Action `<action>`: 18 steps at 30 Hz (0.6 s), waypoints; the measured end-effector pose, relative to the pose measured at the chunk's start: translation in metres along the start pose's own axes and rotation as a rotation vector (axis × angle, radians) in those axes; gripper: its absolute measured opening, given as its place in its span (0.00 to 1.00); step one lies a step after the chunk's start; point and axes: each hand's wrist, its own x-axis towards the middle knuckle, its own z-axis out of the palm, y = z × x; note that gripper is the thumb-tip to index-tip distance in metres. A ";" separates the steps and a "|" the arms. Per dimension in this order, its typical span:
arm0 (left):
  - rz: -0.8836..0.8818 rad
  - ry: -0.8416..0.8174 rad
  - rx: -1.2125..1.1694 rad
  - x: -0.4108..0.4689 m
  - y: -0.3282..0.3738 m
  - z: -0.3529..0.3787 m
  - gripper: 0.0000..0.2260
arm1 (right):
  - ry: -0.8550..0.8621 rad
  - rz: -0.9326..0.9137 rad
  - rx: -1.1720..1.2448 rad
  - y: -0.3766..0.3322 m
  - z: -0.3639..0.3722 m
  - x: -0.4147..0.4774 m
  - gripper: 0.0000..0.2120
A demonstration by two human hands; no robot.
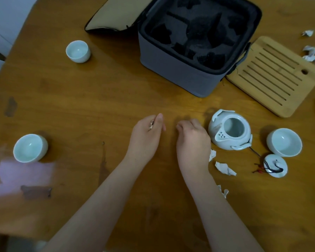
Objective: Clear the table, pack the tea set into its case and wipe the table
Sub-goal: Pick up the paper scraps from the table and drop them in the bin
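Our left hand [145,137] pinching a mostly hidden white paper scrap [151,124], our right hand [192,140] curled downward, whether it holds anything we cannot tell

Glossy porcelain teapot [229,131], cups; wood table [98,91]; fabric case [175,70], foam inside.

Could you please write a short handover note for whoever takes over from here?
The left hand pinches a paper scrap; the right hand rests curled on the table, grip unclear.
The case stands open, nothing visibly packed.
Unpacked: cups at back left, front left and right, teapot, lid, tray.
To do: gather the other scraps, pack the set, wipe the table.
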 end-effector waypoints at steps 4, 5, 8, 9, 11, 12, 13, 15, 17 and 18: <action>-0.125 -0.006 -0.178 -0.003 0.007 0.004 0.18 | -0.038 0.116 0.336 -0.013 -0.018 -0.004 0.04; -0.152 -0.010 -0.215 -0.005 0.010 0.005 0.17 | -0.080 0.205 0.444 -0.019 -0.025 -0.005 0.04; -0.263 -0.015 -0.319 -0.012 0.019 0.006 0.17 | -0.148 0.423 0.756 -0.034 -0.039 -0.007 0.03; -0.308 -0.023 -0.357 -0.015 0.021 0.006 0.17 | -0.138 0.426 0.789 -0.036 -0.041 -0.009 0.03; -0.382 -0.046 -0.434 -0.019 0.025 0.006 0.19 | -0.099 0.336 0.719 -0.038 -0.041 -0.015 0.00; -0.389 -0.058 -0.459 -0.021 0.025 0.005 0.19 | -0.069 0.262 0.636 -0.038 -0.041 -0.018 0.01; -0.372 -0.069 -0.464 -0.024 0.026 0.005 0.20 | -0.033 0.182 0.561 -0.037 -0.040 -0.022 0.02; -0.306 -0.079 -0.437 -0.030 0.026 0.006 0.20 | 0.012 0.042 0.440 -0.033 -0.040 -0.029 0.05; -0.267 -0.064 -0.407 -0.035 0.026 0.007 0.19 | 0.018 -0.068 0.298 -0.028 -0.044 -0.033 0.06; -0.253 -0.054 -0.392 -0.038 0.026 0.008 0.20 | 0.012 -0.117 0.228 -0.026 -0.046 -0.035 0.05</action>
